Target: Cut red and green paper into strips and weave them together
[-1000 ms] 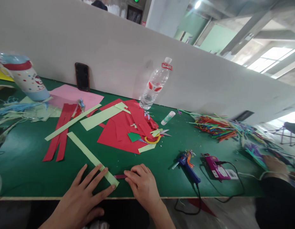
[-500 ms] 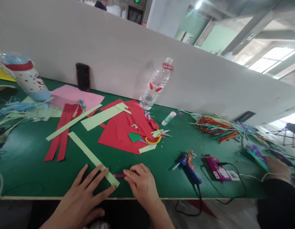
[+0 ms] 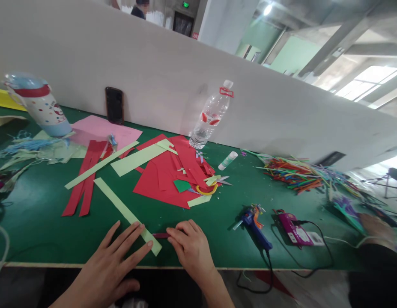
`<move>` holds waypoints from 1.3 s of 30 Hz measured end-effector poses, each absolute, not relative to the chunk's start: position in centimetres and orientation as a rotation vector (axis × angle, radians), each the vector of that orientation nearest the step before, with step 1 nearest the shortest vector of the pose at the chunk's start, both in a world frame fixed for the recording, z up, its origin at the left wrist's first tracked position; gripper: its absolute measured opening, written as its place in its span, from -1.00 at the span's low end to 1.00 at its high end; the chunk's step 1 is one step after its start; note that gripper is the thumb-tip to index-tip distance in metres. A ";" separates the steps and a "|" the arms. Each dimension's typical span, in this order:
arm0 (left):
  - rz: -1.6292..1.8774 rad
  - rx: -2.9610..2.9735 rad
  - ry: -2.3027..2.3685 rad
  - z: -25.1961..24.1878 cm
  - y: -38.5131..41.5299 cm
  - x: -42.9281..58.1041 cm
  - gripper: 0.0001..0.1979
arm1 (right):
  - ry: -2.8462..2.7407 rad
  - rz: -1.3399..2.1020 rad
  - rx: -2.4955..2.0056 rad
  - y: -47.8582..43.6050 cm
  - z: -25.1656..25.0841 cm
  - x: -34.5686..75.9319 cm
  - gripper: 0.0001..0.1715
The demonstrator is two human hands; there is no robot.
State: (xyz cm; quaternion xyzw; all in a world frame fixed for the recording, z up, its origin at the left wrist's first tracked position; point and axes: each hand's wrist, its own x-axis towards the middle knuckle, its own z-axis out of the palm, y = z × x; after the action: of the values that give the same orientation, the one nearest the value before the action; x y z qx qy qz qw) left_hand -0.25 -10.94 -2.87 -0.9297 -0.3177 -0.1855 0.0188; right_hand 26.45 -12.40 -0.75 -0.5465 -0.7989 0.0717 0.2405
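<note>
My left hand [image 3: 116,256] lies with fingers spread, its fingertips on the lower part of a pale green paper strip [image 3: 116,202] near the table's front edge. Just to the right, the fingers of my right hand [image 3: 192,246] are pinched on one end of a small dark pink strip [image 3: 160,235]. The other end of that strip reaches to the green strip, and whether it passes beneath is unclear. Beyond both hands lie red paper sheets [image 3: 151,188], a wide pale green piece [image 3: 134,160] and scissors with yellow handles [image 3: 206,191].
A glue stick [image 3: 228,161], water bottle [image 3: 209,117], phone [image 3: 114,105] and blue glue gun [image 3: 258,229] are on the green table [image 3: 217,248]. A purple power bank [image 3: 291,229] and colourful pipe cleaners [image 3: 294,173] lie right. At far right is another person's hand [image 3: 376,226].
The fingers of my left hand have shifted slightly up and left on the green strip. My right hand keeps its pinch. The whole view has shifted slightly.
</note>
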 end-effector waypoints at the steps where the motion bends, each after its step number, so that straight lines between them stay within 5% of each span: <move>1: -0.576 -2.889 -0.989 -3.0 -11.0 -0.3 -0.18 | -2.185 0.198 -1.496 -12.4 -0.8 26.4 -0.78; 19: -0.526 -2.851 -0.945 -2.9 -10.9 -0.1 -0.27 | -2.171 0.179 -1.472 -12.3 -0.9 26.1 -0.79; 39: -0.437 -2.847 -1.000 -3.6 -11.2 -0.6 0.02 | -2.177 0.184 -1.467 -11.7 -1.0 26.1 -0.81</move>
State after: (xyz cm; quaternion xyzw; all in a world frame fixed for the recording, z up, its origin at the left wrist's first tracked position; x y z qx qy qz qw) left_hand -0.56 -11.16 -3.60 -0.9327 -0.3277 -0.1433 0.0460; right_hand 26.12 -11.70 -0.96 -0.5393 -0.8005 0.0675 0.2526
